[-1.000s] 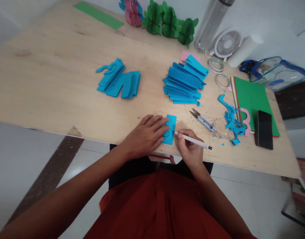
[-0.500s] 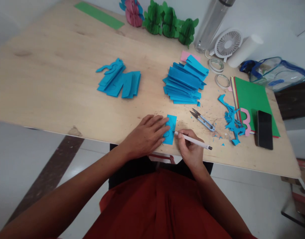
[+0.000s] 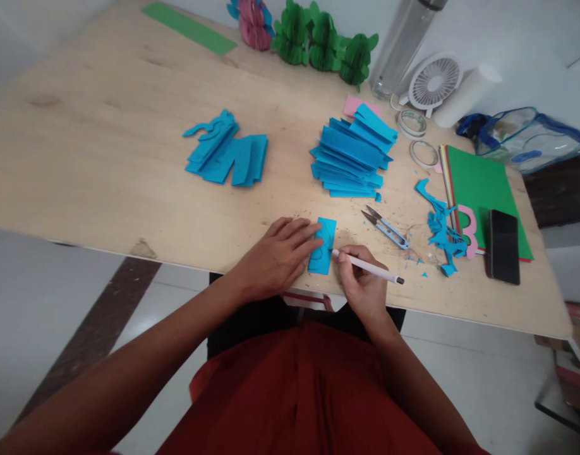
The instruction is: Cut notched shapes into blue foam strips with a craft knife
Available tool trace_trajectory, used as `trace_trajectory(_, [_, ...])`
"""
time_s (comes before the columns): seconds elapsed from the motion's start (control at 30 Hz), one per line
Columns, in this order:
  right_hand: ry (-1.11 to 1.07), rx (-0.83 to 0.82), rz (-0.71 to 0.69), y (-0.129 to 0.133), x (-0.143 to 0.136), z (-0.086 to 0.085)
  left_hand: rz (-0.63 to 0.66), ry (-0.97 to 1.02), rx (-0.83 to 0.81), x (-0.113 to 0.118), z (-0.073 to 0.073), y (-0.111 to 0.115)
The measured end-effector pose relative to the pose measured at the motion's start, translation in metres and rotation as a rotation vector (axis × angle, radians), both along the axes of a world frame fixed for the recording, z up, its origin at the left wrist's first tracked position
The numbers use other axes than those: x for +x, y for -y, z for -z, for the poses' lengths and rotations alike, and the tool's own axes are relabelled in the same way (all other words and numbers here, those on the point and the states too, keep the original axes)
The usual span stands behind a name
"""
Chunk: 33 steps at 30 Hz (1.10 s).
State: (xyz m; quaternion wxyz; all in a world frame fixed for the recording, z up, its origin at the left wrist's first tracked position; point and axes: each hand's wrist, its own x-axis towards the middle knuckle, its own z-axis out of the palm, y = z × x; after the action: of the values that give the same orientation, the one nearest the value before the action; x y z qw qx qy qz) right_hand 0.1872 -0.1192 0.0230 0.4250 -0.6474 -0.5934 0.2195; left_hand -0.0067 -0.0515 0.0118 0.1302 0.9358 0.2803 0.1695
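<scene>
A small blue paper piece [image 3: 326,253] with dark curved lines drawn on it lies near the table's front edge. My left hand [image 3: 281,258] rests flat beside it, fingers spread, with the fingertips on its left edge. A white pen [image 3: 370,268] is pinched in my right hand [image 3: 362,281], its tip at the right edge of the paper. Beyond lies a fanned stack of blue paper strips [image 3: 350,155]. Farther left is a group of folded blue pieces [image 3: 228,155]. Open-bladed snips [image 3: 387,229] lie to the right of the paper.
Blue scraps [image 3: 444,234], a pink cutout [image 3: 469,232], a black phone [image 3: 503,246] and green sheets [image 3: 479,189] lie at right. Tape rolls [image 3: 412,124], a fan [image 3: 435,82], a clear bottle [image 3: 398,47] and green paper figures [image 3: 322,41] stand behind. A green strip [image 3: 188,28] lies back left.
The fingers of my left hand have shifted very slightly on the paper's left edge, showing a little more of it. My right hand and the pen are almost unmoved.
</scene>
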Motion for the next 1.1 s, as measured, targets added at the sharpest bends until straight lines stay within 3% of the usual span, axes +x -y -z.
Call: trace_trajectory(1.1, [0.023, 0.001, 0.001, 0.0008, 0.0009, 0.0, 0.009, -0.075, 0.072, 0.0027, 0.0012, -0.0009])
